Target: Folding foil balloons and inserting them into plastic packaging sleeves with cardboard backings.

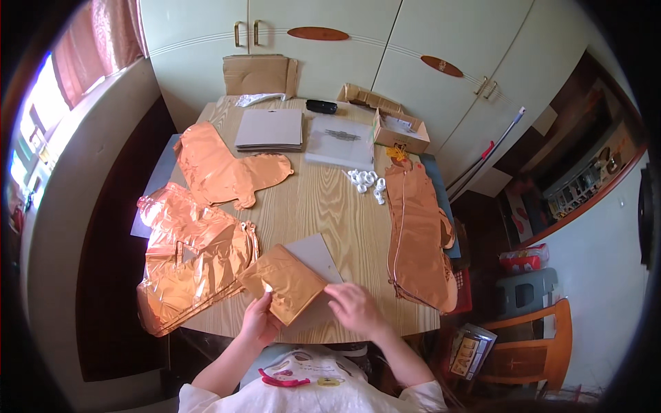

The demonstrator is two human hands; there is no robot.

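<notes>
Pale cupboard doors [330,41] close off the far side of the room, and before them stands a wooden surface [323,206] crowded with copper foil balloons. At the near edge the left hand [258,322] has its grip closed on the lower corner of a folded foil balloon [284,281], thumb on top, while the right hand [357,308] lies flat and spread, fingers apart and clamped on nothing, pressing the grey card [315,256] that shows from under the foil. The folded balloon lies tilted across that card, just in front of the person, touching the big foil heap [189,265] on the left. Slippery foil is likely the main risk: if the flat hand lets up, the fold may spring open or slide off the card. A hard pull at the pinched corner could crease or tear the thin film. The heap hangs over the left edge and seems ready to slip to the floor should the left forearm nudge it. A long balloon stack [416,237] at the right likewise droops past the edge, near the right elbow. Small white rings [367,182] farther back lie loose and could roll if the surface is jolted. Flat packets [270,129] and an open box [401,131] sit well apart from the hands.
</notes>
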